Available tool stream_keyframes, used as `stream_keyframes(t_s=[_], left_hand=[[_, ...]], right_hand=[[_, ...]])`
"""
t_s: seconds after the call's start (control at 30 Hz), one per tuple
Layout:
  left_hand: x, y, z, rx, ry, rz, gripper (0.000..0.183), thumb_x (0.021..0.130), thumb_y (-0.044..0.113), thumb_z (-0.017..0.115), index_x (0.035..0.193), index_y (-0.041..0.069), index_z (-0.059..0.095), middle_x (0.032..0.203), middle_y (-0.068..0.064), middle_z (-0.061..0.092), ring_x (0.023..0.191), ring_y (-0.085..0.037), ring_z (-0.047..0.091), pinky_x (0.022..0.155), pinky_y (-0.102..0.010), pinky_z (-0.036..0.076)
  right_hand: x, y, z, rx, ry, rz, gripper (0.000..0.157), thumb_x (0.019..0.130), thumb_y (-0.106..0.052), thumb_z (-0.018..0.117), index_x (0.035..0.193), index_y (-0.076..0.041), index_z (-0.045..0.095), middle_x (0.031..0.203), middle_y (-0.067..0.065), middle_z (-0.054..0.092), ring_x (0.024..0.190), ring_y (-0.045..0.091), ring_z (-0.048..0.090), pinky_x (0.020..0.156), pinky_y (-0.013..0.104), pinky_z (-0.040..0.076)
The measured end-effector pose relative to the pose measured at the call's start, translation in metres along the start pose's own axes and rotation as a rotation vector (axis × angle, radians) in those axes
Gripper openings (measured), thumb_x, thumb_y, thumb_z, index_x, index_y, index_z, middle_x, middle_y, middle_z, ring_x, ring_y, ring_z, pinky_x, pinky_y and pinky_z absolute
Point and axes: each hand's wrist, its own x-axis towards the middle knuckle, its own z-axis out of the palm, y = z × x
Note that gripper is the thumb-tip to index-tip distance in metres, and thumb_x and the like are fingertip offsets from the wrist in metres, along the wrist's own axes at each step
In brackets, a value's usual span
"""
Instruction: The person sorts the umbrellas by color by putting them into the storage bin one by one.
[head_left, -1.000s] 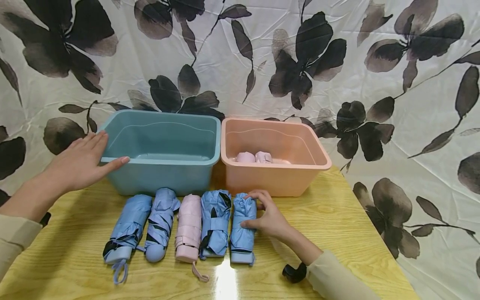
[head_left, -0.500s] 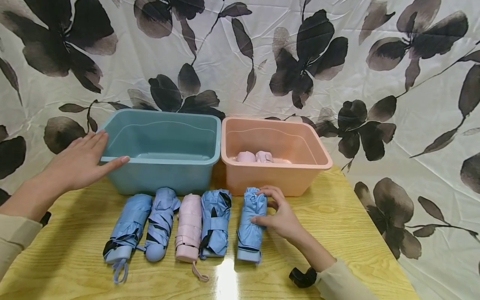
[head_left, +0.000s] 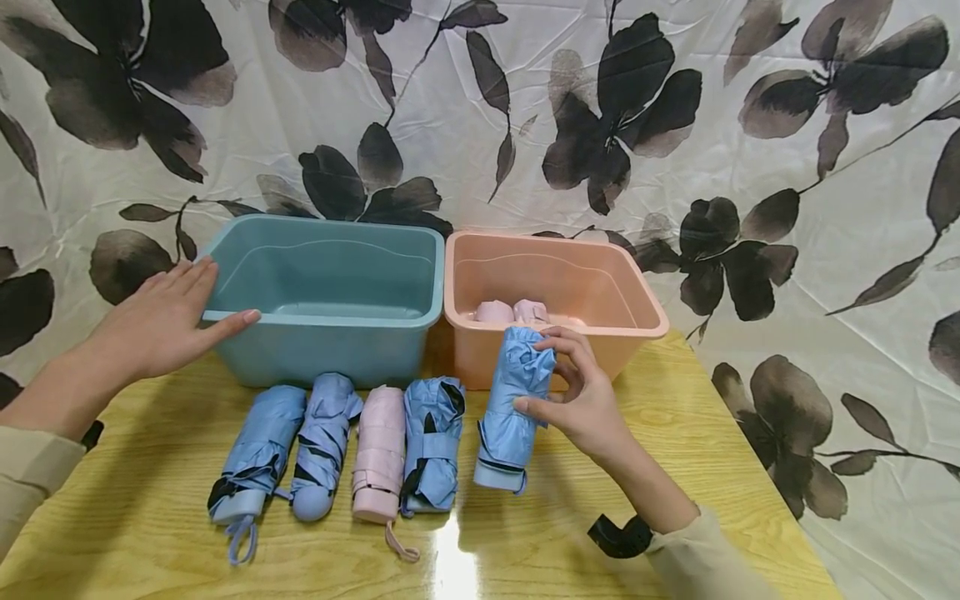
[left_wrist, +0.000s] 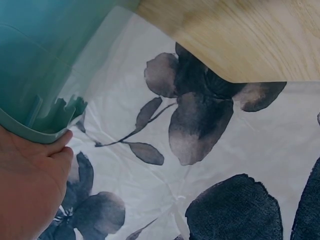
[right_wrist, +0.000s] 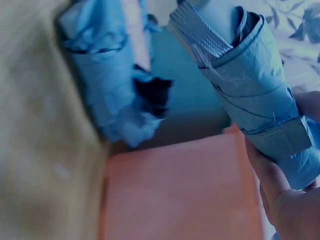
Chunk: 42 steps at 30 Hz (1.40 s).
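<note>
My right hand (head_left: 588, 400) grips a folded blue umbrella (head_left: 517, 396) between thumb and fingers, held tilted above the table in front of the peach bin. In the right wrist view the umbrella (right_wrist: 255, 90) shows its strap and cord near the handle end. My left hand (head_left: 161, 321) rests with straight fingers on the left rim of the teal bin (head_left: 330, 354); the left wrist view shows that hand (left_wrist: 32, 182) against the bin's edge. Two pink rolled things (head_left: 513, 312) lie inside the peach bin (head_left: 555, 354), partly hidden by its front wall.
Left of the held umbrella, a row lies on the wooden table (head_left: 645, 467): a blue umbrella (head_left: 258, 454), another blue umbrella (head_left: 324, 450), a pink umbrella (head_left: 377, 454) and a strapped blue umbrella (head_left: 432, 442). A floral cloth (head_left: 480, 108) hangs behind the bins.
My right hand has moved the rightmost blue umbrella out of the row, first to the right, then up off the table and nearer the peach bin. The left hand has stayed put.
</note>
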Motion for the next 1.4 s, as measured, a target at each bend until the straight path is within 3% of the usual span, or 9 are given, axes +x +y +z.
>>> stream_keyframes(t_s=[0.13,0.3,0.47,0.63,0.83,1.07,1.3,1.4], left_hand=[[0.001,-0.001,0.0,0.007,0.005,0.006,0.103,0.105,0.063,0.043,0.156,-0.02,0.008,0.162,-0.044,0.009,0.15,-0.061,0.011,0.12,-0.073,0.01],[0.001,-0.001,0.0,0.004,-0.004,0.001,0.104,0.105,0.063,0.043,0.157,-0.02,0.008,0.162,-0.044,0.008,0.151,-0.061,0.01,0.12,-0.073,0.01],[0.0,0.001,-0.003,0.01,-0.007,-0.004,0.104,0.105,0.063,0.042,0.157,-0.02,0.007,0.162,-0.044,0.008,0.151,-0.061,0.009,0.12,-0.073,0.01],[-0.002,0.004,-0.006,0.015,-0.022,-0.008,0.105,0.105,0.063,0.043,0.156,-0.02,0.006,0.162,-0.044,0.008,0.15,-0.061,0.009,0.12,-0.072,0.009],[-0.004,0.006,-0.006,0.011,-0.024,-0.02,0.105,0.105,0.064,0.043,0.156,-0.02,0.006,0.162,-0.044,0.009,0.151,-0.061,0.009,0.121,-0.072,0.009],[-0.004,0.007,-0.008,0.014,-0.027,-0.018,0.106,0.105,0.064,0.043,0.157,-0.02,0.006,0.162,-0.044,0.008,0.151,-0.061,0.009,0.121,-0.072,0.008],[-0.005,0.006,-0.006,0.013,-0.026,-0.018,0.106,0.104,0.065,0.043,0.156,-0.02,0.007,0.161,-0.045,0.009,0.15,-0.061,0.011,0.121,-0.072,0.009],[-0.004,0.006,-0.006,0.01,-0.024,-0.019,0.106,0.104,0.065,0.044,0.156,-0.02,0.008,0.162,-0.044,0.009,0.151,-0.061,0.01,0.121,-0.072,0.009]], right_hand=[[0.021,-0.019,0.004,0.033,0.014,-0.061,0.066,0.078,0.02,0.08,0.134,0.007,0.048,0.154,0.011,0.032,0.111,0.028,0.059,0.075,0.026,0.061],[0.057,-0.042,0.011,0.021,0.038,-0.12,0.066,0.079,0.023,0.075,0.137,0.006,0.047,0.153,0.009,0.036,0.12,0.029,0.059,0.084,0.03,0.062],[0.097,-0.061,0.02,-0.026,0.063,-0.159,0.065,0.082,0.013,0.079,0.139,-0.001,0.051,0.156,0.005,0.035,0.124,0.027,0.06,0.087,0.031,0.062],[0.137,-0.069,0.036,-0.018,0.076,-0.147,0.066,0.083,0.007,0.083,0.14,-0.007,0.054,0.157,-0.002,0.036,0.124,0.028,0.061,0.09,0.036,0.062],[0.18,-0.062,0.063,-0.072,0.08,-0.126,0.063,0.082,0.002,0.086,0.138,-0.009,0.058,0.154,0.001,0.036,0.119,0.029,0.06,0.087,0.039,0.063],[0.212,-0.043,0.1,-0.179,0.098,-0.099,0.06,0.082,-0.003,0.087,0.135,-0.01,0.061,0.148,0.005,0.038,0.113,0.028,0.057,0.092,0.03,0.059],[0.234,-0.018,0.136,-0.296,0.09,-0.018,0.062,0.082,-0.004,0.088,0.137,-0.009,0.061,0.147,0.005,0.038,0.13,0.016,0.046,0.106,0.017,0.044],[0.24,-0.008,0.148,-0.386,0.087,0.04,0.064,0.081,-0.008,0.09,0.138,-0.01,0.06,0.15,0.007,0.039,0.134,0.019,0.046,0.107,0.018,0.043]])
